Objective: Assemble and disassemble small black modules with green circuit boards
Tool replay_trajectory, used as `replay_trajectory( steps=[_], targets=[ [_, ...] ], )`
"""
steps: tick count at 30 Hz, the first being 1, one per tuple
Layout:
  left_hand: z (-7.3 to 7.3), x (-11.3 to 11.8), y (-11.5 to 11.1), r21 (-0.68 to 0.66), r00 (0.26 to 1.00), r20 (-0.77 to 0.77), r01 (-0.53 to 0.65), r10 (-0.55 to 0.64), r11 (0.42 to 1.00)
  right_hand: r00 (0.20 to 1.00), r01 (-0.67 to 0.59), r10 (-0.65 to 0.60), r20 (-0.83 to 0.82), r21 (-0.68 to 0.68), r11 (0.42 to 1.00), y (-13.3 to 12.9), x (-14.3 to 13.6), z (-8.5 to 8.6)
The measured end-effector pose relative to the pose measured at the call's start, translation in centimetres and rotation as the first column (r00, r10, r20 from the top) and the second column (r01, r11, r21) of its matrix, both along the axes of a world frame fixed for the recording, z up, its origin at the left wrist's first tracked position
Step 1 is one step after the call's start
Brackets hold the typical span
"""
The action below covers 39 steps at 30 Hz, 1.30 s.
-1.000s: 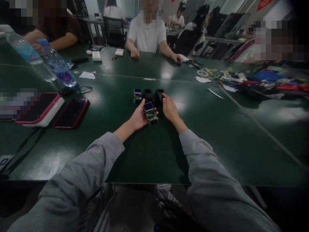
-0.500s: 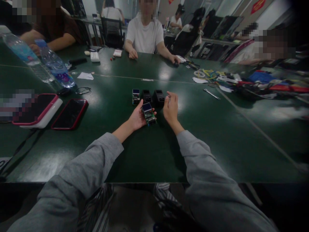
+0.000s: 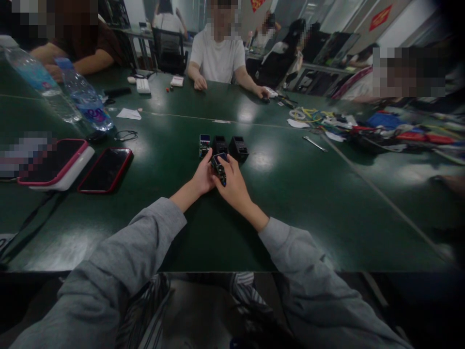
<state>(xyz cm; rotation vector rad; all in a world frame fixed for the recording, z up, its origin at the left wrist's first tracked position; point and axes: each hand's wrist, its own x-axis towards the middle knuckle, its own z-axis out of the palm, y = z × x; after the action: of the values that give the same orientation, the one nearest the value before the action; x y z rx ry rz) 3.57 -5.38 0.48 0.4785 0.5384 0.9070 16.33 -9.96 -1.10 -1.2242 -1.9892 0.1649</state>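
Note:
A small circuit board with a screen (image 3: 220, 159) is held between both hands above the green table (image 3: 308, 213). My left hand (image 3: 204, 175) grips it from the left, and my right hand (image 3: 233, 183) closes on it from the right, its fingers covering part of the board. Just beyond stand a second circuit board with a screen (image 3: 204, 145), a black housing (image 3: 220, 143) and another black housing (image 3: 239, 147), side by side in a row.
A phone (image 3: 106, 169) and a pink-edged device (image 3: 58, 162) lie at left, below two bottles (image 3: 87, 104). A wrench (image 3: 315, 143) and tangled cables (image 3: 385, 131) are at right. Across the table sits a person (image 3: 218, 58).
My right hand has moved left and down, from beside the right housing onto the board in my left hand. The board now looks turned and partly covered.

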Motion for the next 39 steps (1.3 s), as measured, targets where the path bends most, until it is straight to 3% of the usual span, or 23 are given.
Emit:
replay_trajectory(
  steps=[4,9,13,16,20,24,29,39],
  targets=[
    [0.6,0.1,-0.2,-0.017,1.000,-0.008,-0.024,0.024,1.000,1.000,0.013,-0.013,-0.004,-0.031,0.999,0.4,0.6,-0.4],
    [0.6,0.1,0.0,0.015,1.000,0.009,-0.001,0.001,1.000,0.993,0.105,-0.096,-0.075,0.117,0.988,0.2,1.0,1.1],
    [0.1,0.0,0.1,-0.003,1.000,0.001,0.019,-0.019,1.000,0.952,0.305,-0.297,-0.072,0.289,0.907,2.0,3.6,2.7],
    [0.2,-0.2,0.0,-0.012,1.000,0.007,0.025,-0.025,1.000,0.913,0.401,-0.401,-0.079,0.365,0.840,5.1,7.2,2.4],
    [0.5,-0.3,0.0,-0.034,1.000,0.011,0.027,-0.027,0.999,0.838,0.546,-0.524,-0.153,0.264,0.795,9.9,11.7,0.0],
    [0.7,-0.3,-0.1,-0.046,1.000,-0.002,0.026,-0.027,0.999,0.774,0.627,-0.601,-0.200,0.110,0.771,12.8,13.3,-1.7],
    [0.7,-0.1,-0.2,-0.033,0.999,-0.020,0.034,-0.035,0.999,0.837,0.545,-0.541,-0.085,0.049,0.837,13.1,12.8,-2.0],
    [0.4,0.0,-0.3,0.044,0.996,-0.088,0.025,-0.021,0.999,0.859,0.509,-0.508,0.064,-0.007,0.861,12.9,13.1,-2.5]
  ],
)
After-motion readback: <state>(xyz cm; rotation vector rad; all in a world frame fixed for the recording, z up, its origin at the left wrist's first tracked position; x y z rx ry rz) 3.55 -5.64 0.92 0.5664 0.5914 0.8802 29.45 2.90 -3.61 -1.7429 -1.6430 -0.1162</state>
